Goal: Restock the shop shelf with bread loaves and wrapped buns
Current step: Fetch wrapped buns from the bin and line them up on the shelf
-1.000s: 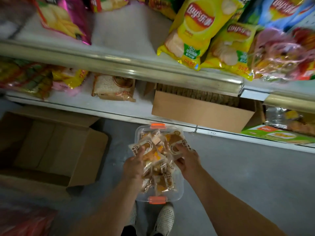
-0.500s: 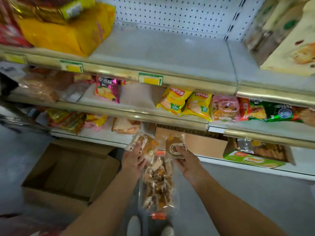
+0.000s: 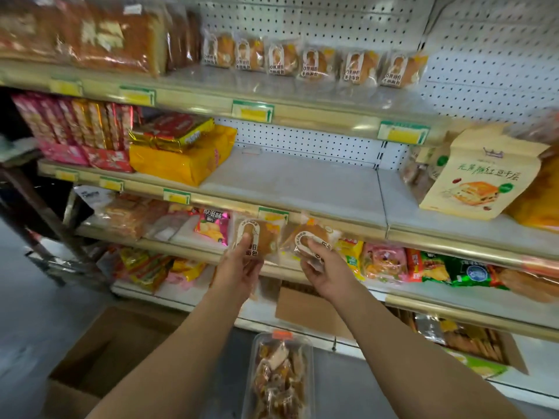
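Each hand's grip holds a wrapped bun, left hand (image 3: 239,267) and right hand (image 3: 325,269), below the bare middle shelf (image 3: 290,184).

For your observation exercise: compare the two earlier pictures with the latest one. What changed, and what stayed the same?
Both hands rose from the clear bin on the floor towards the shelves. The left hand and right hand each lifted a wrapped bun. Unchanged: each hand grips its bun, and the bin stays down.

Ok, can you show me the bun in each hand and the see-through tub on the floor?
Left hand's wrapped bun (image 3: 259,235), head view: brown crust.
Right hand's wrapped bun (image 3: 316,234), head view: top crust.
Clear plastic tub (image 3: 308,352), head view: right rim.
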A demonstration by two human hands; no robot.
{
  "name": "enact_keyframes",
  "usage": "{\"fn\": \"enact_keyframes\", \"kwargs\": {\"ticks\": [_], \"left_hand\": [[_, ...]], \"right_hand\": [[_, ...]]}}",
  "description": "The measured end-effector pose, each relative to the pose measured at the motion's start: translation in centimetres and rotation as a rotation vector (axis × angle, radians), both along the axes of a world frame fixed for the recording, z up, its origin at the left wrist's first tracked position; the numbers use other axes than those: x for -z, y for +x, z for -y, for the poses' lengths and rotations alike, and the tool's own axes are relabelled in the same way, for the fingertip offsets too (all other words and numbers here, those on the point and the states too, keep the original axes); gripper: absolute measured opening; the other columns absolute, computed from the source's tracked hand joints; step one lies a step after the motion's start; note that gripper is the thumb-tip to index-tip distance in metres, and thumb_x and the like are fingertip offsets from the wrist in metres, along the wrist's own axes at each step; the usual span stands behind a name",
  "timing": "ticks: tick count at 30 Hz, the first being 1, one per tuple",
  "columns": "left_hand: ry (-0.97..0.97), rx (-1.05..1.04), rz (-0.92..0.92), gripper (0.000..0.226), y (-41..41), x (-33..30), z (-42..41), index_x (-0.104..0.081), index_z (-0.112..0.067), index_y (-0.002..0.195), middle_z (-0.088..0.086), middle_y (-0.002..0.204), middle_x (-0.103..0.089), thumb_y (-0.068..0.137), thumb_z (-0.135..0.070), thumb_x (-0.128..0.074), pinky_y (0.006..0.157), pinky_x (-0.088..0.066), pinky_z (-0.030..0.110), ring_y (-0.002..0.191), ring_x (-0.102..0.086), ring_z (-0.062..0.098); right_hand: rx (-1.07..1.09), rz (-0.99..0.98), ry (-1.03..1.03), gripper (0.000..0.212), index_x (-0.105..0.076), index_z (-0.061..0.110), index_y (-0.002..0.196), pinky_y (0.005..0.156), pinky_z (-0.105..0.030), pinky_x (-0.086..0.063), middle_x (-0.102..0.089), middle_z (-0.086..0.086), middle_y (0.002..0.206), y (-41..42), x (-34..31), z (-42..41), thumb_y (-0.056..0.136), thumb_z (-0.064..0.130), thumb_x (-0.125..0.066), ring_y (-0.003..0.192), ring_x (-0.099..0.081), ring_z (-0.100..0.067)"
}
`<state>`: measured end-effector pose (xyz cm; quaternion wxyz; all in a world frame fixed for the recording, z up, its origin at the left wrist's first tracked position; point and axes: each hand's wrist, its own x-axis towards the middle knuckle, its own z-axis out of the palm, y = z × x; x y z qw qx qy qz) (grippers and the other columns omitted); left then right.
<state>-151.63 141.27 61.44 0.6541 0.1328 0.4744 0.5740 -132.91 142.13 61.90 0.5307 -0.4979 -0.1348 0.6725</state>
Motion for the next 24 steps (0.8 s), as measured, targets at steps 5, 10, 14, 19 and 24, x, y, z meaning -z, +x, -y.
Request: {"fn": "enact_keyframes", "kwargs": {"ticks": [5, 10, 14, 19, 24], "left_hand": [[0.106, -0.063, 0.059, 0.034, -0.1, -4.4, -0.7, -0.066, -0.013, 0.121, 0.010, 0.102, -0.070, 0.091, -0.030, -0.071, 0.070, -0.058, 0.030, 0.089, -0.068, 0.020], [0.197, -0.073, 0.076, 0.037, -0.5, -7.2, -1.4, -0.067, -0.008, 0.119, 0.011, 0.104, -0.072, 0.090, -0.030, -0.072, 0.061, -0.059, 0.025, 0.085, -0.071, 0.018], [0.256, -0.085, 0.029, 0.049, -1.3, -8.7, -2.1, -0.065, -0.012, 0.127, 0.009, 0.107, -0.071, 0.086, -0.037, -0.075, 0.058, -0.058, 0.025, 0.081, -0.071, 0.017], [0.291, -0.109, 0.011, 0.041, -1.5, -10.4, -2.4, -0.069, -0.019, 0.118, 0.000, 0.093, -0.074, 0.083, -0.038, -0.079, 0.062, -0.053, 0.024, 0.073, -0.066, 0.011], [0.323, -0.112, 0.026, 0.028, -1.3, -12.0, -2.7, -0.069, -0.013, 0.109, 0.006, 0.093, -0.072, 0.086, -0.028, -0.077, 0.056, -0.056, 0.020, 0.067, -0.067, 0.011]], "right_hand": [[0.012, -0.086, 0.090, 0.020, -0.068, 0.011, 0.107, 0.070, -0.031, -0.056, -0.078, -0.003, 0.087, -0.5, -5.0, -1.3, 0.088, 0.011, -0.073, 0.082, -0.071, -0.019], [-0.004, -0.034, 0.141, 0.025, -0.066, 0.016, 0.104, 0.073, -0.030, -0.057, -0.078, -0.004, 0.088, -0.8, -9.0, -2.4, 0.083, 0.017, -0.079, 0.086, -0.071, -0.021], [0.027, -0.010, 0.216, 0.066, -0.065, 0.010, 0.118, 0.076, -0.032, -0.061, -0.077, -0.010, 0.104, -1.1, -11.5, -2.8, 0.058, 0.016, -0.090, 0.095, -0.072, -0.021], [0.032, 0.038, 0.304, 0.037, -0.066, 0.015, 0.107, 0.065, -0.031, -0.058, -0.076, -0.006, 0.090, -1.2, -13.3, -3.3, 0.076, 0.011, -0.086, 0.080, -0.072, -0.017], [0.054, -0.047, 0.334, 0.034, -0.063, 0.019, 0.113, 0.060, -0.029, -0.057, -0.073, -0.008, 0.101, -1.1, -14.9, -3.8, 0.084, 0.018, -0.079, 0.090, -0.069, -0.021]]}}
